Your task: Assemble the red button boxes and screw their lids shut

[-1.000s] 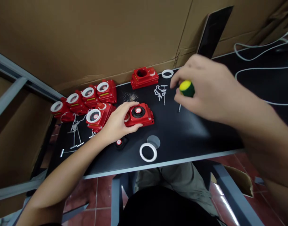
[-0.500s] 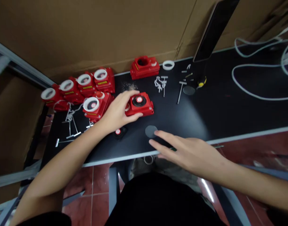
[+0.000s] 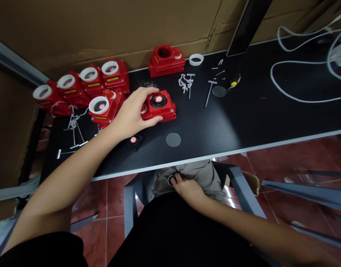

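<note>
- Red housing point(image 3: 168, 111) with black round insert point(image 3: 154, 101), on black tabletop point(image 3: 231, 126), near view centre.
- Clasped by left hand point(image 3: 133, 111), thumb and fingers spread across opposite sides.
- At 5 o'clock, near: clear disc point(image 3: 173, 140).
- At 6, over lap point(image 3: 196, 171): right hand point(image 3: 189, 189), fingers curled at white ring point(image 3: 168, 181); cannot tell whether gripping.
- At 12: second red housing point(image 3: 167, 67).
- At 2: yellow-and-black screwdriver point(image 3: 235, 81).

Dim light leaves a pale sheen on the counter point(image 3: 253, 122); below it, white glare streaks the floor point(image 3: 116, 237).
</note>
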`<state>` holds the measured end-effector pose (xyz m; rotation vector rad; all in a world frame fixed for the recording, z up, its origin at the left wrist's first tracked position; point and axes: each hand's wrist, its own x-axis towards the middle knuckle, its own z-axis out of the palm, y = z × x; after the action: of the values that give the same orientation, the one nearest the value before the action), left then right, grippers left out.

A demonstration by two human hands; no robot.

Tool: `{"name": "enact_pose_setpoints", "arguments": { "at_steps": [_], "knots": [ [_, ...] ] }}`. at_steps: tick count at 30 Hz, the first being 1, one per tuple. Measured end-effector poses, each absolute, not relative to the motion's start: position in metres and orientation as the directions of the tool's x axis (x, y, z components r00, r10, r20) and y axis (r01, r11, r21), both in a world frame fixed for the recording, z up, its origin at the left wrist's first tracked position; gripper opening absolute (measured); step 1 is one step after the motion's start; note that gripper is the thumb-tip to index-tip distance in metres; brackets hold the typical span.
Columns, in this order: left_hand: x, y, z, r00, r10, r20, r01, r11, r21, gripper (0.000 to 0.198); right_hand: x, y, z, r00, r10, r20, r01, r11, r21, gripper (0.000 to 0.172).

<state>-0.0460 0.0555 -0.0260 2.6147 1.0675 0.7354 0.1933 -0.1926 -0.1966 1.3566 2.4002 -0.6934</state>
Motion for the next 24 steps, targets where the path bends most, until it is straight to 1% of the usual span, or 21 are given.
{"name": "enact_pose_setpoints", "arguments": {
  "at_steps": [2, 4, 7, 8, 9, 10, 11, 14, 16, 17, 18, 19, 21, 22, 24],
  "knots": [
    [-0.046, 0.054, -0.025, 0.605, 0.708, 0.365, 0.599, -0.706, 0.377, 0.075, 0.191, -0.194, -0.196, -0.489, 0.691, -0.532, 0.871, 0.416, -0.260, 0.047],
    [-0.045, 0.052, -0.024, 0.596, 0.713, 0.371, 0.611, -0.701, 0.368, 0.074, 0.192, -0.194, -0.191, -0.489, 0.673, -0.555, 0.871, 0.416, -0.263, 0.047],
    [-0.046, 0.050, -0.022, 0.595, 0.706, 0.384, 0.617, -0.708, 0.344, 0.073, 0.200, -0.195, -0.176, -0.536, 0.674, -0.508, 0.844, 0.454, -0.286, 0.049],
    [-0.046, 0.049, -0.022, 0.598, 0.704, 0.384, 0.617, -0.710, 0.340, 0.075, 0.205, -0.196, -0.169, -0.560, 0.680, -0.473, 0.828, 0.476, -0.296, 0.045],
    [-0.046, 0.049, -0.021, 0.599, 0.704, 0.381, 0.619, -0.709, 0.337, 0.077, 0.211, -0.197, -0.160, -0.586, 0.687, -0.430, 0.810, 0.501, -0.305, 0.041],
    [-0.047, 0.048, -0.021, 0.597, 0.708, 0.377, 0.623, -0.706, 0.337, 0.079, 0.218, -0.199, -0.149, -0.616, 0.694, -0.373, 0.787, 0.530, -0.314, 0.027],
    [-0.047, 0.048, -0.020, 0.594, 0.713, 0.372, 0.629, -0.700, 0.337, 0.081, 0.225, -0.201, -0.136, -0.649, 0.695, -0.309, 0.759, 0.563, -0.328, 0.018],
    [-0.048, 0.045, -0.019, 0.575, 0.741, 0.347, 0.657, -0.671, 0.344, 0.079, 0.250, -0.204, -0.091, -0.706, 0.701, -0.103, 0.683, 0.636, -0.359, 0.015],
    [-0.047, 0.043, -0.017, 0.570, 0.752, 0.330, 0.667, -0.659, 0.349, 0.076, 0.266, -0.198, -0.059, -0.697, 0.716, 0.043, 0.653, 0.658, -0.375, 0.023],
    [-0.047, 0.042, -0.016, 0.573, 0.751, 0.327, 0.665, -0.660, 0.350, 0.075, 0.273, -0.192, -0.044, -0.654, 0.729, 0.205, 0.630, 0.674, -0.386, 0.026],
    [-0.047, 0.041, -0.014, 0.581, 0.744, 0.331, 0.656, -0.668, 0.350, 0.073, 0.280, -0.184, -0.032, -0.603, 0.736, 0.308, 0.645, 0.676, -0.356, 0.028],
    [-0.047, 0.040, -0.013, 0.593, 0.730, 0.339, 0.641, -0.683, 0.350, 0.070, 0.286, -0.175, -0.021, -0.559, 0.743, 0.368, 0.695, 0.662, -0.282, 0.028],
    [-0.048, 0.039, -0.012, 0.616, 0.701, 0.359, 0.605, -0.713, 0.355, 0.061, 0.295, -0.153, -0.009, -0.499, 0.767, 0.402, 0.808, 0.580, -0.104, 0.025],
    [-0.048, 0.039, -0.012, 0.623, 0.693, 0.363, 0.592, -0.721, 0.361, 0.056, 0.297, -0.142, -0.006, -0.484, 0.777, 0.402, 0.839, 0.543, -0.039, 0.024],
    [-0.049, 0.040, -0.012, 0.622, 0.692, 0.365, 0.583, -0.721, 0.374, 0.050, 0.299, -0.123, -0.006, -0.466, 0.786, 0.406, 0.868, 0.494, 0.041, 0.022]
  ]
}}
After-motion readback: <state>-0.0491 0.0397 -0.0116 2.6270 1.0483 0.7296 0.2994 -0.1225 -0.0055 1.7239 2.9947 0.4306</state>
